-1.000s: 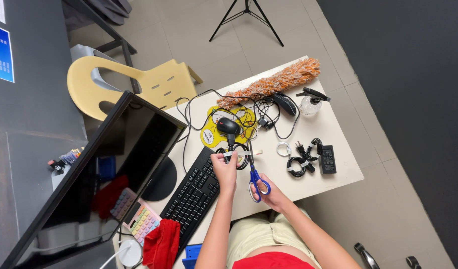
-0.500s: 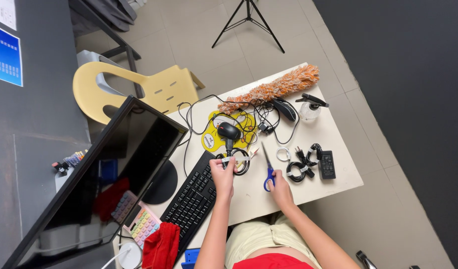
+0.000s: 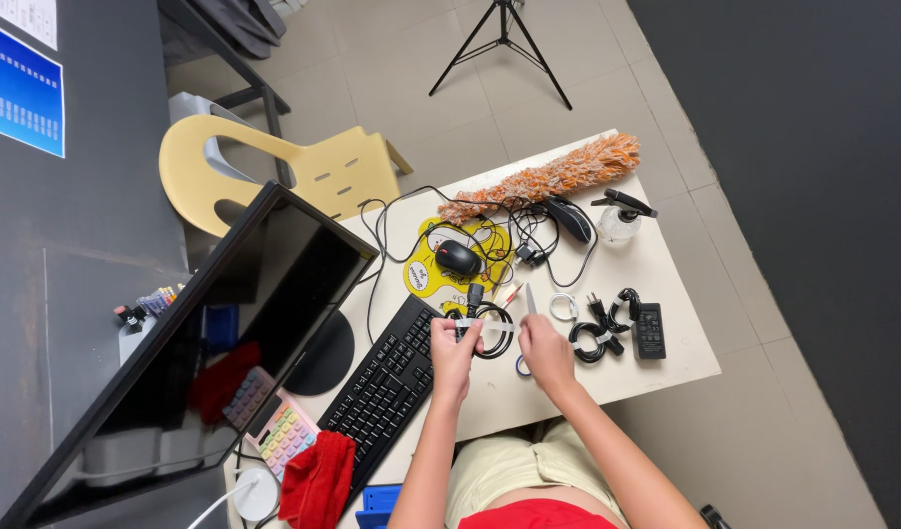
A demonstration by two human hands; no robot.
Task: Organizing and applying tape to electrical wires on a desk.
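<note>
My left hand (image 3: 453, 351) pinches a small coil of black cable (image 3: 492, 328) with a white tie around it, just right of the black keyboard (image 3: 387, 387). My right hand (image 3: 545, 351) grips blue-handled scissors (image 3: 529, 299), whose blades point away from me, close beside the coil. Both hands are over the white table (image 3: 666, 269) near its front edge. Whether the blades touch the cable or the tie cannot be made out.
A black mouse (image 3: 457, 258) sits on a yellow pad (image 3: 426, 274) amid tangled cables. A power adapter (image 3: 650, 330), white ring (image 3: 563, 307), spray bottle (image 3: 622, 217) and orange duster (image 3: 544, 178) lie right and behind. A monitor (image 3: 206, 343), red cloth (image 3: 318, 480) and yellow chair (image 3: 274, 171) are left.
My right hand brought the scissors from the table's front edge up toward the coil, blades now pointing away. My left hand stayed on the cable coil.
</note>
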